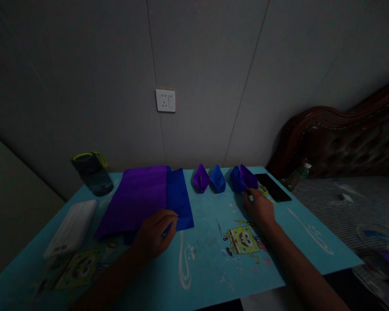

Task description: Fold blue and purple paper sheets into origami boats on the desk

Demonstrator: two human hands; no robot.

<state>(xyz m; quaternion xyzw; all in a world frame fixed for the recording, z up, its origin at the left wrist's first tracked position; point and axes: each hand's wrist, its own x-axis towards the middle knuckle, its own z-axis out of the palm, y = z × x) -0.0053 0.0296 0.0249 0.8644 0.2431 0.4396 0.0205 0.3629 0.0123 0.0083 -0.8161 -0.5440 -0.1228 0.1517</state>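
My left hand (155,233) rests curled on the near edge of a stack of flat paper sheets, purple (134,196) on top of blue (179,196), with fingertips at the blue sheet's corner. My right hand (259,207) reaches forward, fingers touching a folded paper boat that is blue and purple (243,178). Two more folded boats stand in a row at the back: a purple one (201,177) and a blue one (218,178). All lie on a light blue cartoon-printed table (207,263).
A dark bottle with a yellow-green lid (92,172) stands at the back left. A white power bank (71,226) lies at the left. A black phone (272,186) lies beside the boats at the right. A wall with a socket (165,100) is behind; a bed headboard (337,138) is right.
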